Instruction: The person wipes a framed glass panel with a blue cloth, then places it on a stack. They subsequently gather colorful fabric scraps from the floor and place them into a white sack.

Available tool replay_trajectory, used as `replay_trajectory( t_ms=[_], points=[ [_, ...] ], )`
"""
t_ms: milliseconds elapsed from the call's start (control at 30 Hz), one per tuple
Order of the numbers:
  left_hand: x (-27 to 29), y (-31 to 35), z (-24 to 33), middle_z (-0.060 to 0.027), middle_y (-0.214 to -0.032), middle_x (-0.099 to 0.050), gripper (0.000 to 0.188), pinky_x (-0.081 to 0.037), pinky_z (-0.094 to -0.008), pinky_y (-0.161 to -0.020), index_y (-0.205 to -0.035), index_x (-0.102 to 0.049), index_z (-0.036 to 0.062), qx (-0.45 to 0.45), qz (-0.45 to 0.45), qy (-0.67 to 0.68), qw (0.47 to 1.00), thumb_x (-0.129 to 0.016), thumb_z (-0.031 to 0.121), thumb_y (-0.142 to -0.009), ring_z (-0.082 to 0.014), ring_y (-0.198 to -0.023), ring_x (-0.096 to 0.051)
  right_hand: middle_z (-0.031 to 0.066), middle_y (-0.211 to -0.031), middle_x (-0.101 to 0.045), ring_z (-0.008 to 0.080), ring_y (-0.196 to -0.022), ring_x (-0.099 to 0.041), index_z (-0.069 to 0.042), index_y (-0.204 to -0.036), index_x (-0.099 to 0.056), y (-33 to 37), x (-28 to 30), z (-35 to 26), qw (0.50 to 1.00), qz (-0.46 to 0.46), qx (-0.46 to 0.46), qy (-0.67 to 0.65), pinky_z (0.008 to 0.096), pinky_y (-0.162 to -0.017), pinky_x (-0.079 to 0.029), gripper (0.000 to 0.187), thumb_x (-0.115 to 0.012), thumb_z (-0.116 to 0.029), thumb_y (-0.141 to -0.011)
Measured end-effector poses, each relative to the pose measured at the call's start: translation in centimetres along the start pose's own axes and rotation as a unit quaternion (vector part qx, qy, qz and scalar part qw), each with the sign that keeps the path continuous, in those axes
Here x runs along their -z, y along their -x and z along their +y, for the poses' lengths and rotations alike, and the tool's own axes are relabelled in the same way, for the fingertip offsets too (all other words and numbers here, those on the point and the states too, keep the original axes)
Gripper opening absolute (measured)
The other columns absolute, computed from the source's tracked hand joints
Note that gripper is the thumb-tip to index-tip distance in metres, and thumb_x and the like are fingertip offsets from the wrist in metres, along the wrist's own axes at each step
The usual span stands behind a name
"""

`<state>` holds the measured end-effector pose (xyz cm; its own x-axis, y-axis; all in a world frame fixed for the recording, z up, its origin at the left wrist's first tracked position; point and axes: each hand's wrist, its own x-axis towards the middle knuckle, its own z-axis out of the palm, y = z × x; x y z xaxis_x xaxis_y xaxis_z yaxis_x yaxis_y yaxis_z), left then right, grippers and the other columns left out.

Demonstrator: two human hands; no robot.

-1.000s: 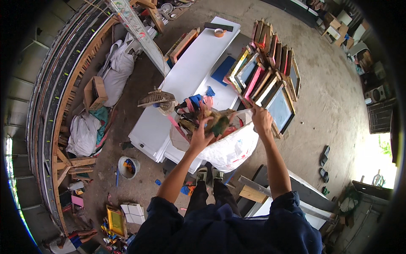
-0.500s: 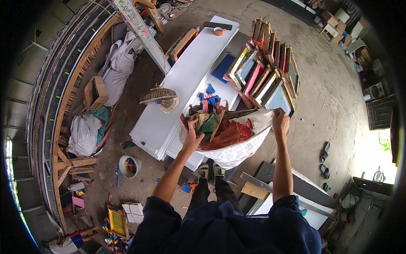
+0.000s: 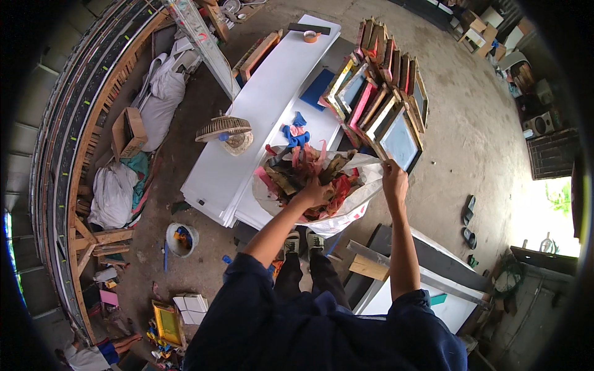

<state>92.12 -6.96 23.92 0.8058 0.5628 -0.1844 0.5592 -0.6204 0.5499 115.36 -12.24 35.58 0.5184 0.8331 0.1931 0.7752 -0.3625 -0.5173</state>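
A white sack (image 3: 369, 179) stands before me with its mouth spread wide, full of crumpled red, brown and pink scraps (image 3: 339, 196). My right hand (image 3: 394, 178) is closed on the sack's right rim and pulls it up taut. Inside the mouth, my left hand (image 3: 315, 193) rests on the scraps; its fingertips are partly hidden, so whether it grips any of them cannot be seen. Just beyond the sack, blue and pink scraps (image 3: 297, 132) lie on the white sheets.
Stacked white sheets (image 3: 247, 136) carry a fan head (image 3: 224, 131) and a tape roll (image 3: 310, 37). Wooden frames (image 3: 396, 145) lean in rows at the far right. A white bucket (image 3: 181, 240) stands at the left; boards (image 3: 427, 272) lie at the near right.
My left hand has left the sack's left rim and moved right, into the scraps. The left rim has sagged outward, showing more of the contents. My right hand keeps its hold.
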Motion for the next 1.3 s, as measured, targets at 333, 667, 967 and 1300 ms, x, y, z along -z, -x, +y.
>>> replay_trajectory(
  t_ms=[333, 667, 967, 1300],
  points=[
    [11.5, 2.1, -4.4, -0.0167, -0.124, -0.037, 0.070, -0.030, -0.0442, -0.096, -0.124, -0.042, 0.0149, 0.213, 0.311, 0.232, 0.897, -0.070, 0.044, -0.066, -0.0355, -0.117, -0.034, 0.0172, -0.076, -0.061, 0.0332, -0.070, -0.060, -0.004, -0.086, -0.062, 2.3, 0.9, -0.6, 0.999, 0.006, -0.020, -0.034, 0.0387, -0.061, -0.046, 0.014, -0.056, -0.016, -0.081],
    [-2.2, 1.7, 0.7, -0.0150, -0.126, -0.041, 0.037, -0.039, -0.0419, -0.090, -0.106, -0.056, 0.0116, -0.021, 0.033, 0.132, 0.991, -0.065, 0.021, -0.071, -0.0339, -0.110, -0.046, 0.0177, -0.074, -0.062, 0.0290, -0.067, -0.063, -0.003, -0.086, -0.065, -0.6, 0.9, -0.9, 0.995, 0.073, -0.060, -0.030, 0.0340, -0.059, -0.047, 0.017, -0.057, -0.017, -0.080],
    [-4.8, 2.2, -5.3, -0.0139, -0.096, -0.059, 0.023, -0.045, -0.0414, -0.076, -0.093, -0.062, 0.0082, 0.070, -0.104, 0.048, 0.991, -0.045, 0.021, -0.084, -0.0332, -0.088, -0.057, 0.0149, -0.075, -0.064, 0.0247, -0.066, -0.063, -0.004, -0.087, -0.065, 2.1, 2.7, -1.5, 0.992, 0.045, -0.102, -0.060, 0.0327, -0.060, -0.047, 0.017, -0.057, -0.018, -0.080],
    [7.2, 11.8, -4.1, -0.0125, -0.083, -0.054, 0.022, -0.040, -0.0392, -0.077, -0.092, -0.053, 0.0074, 0.264, 0.454, -0.077, 0.848, -0.063, 0.018, -0.076, -0.0314, -0.080, -0.048, 0.0142, -0.080, -0.063, 0.0304, -0.076, -0.061, -0.003, -0.084, -0.061, 4.4, 3.4, 1.1, 0.998, 0.005, -0.069, -0.012, 0.0362, -0.066, -0.047, 0.009, -0.059, -0.006, -0.075]
  ],
)
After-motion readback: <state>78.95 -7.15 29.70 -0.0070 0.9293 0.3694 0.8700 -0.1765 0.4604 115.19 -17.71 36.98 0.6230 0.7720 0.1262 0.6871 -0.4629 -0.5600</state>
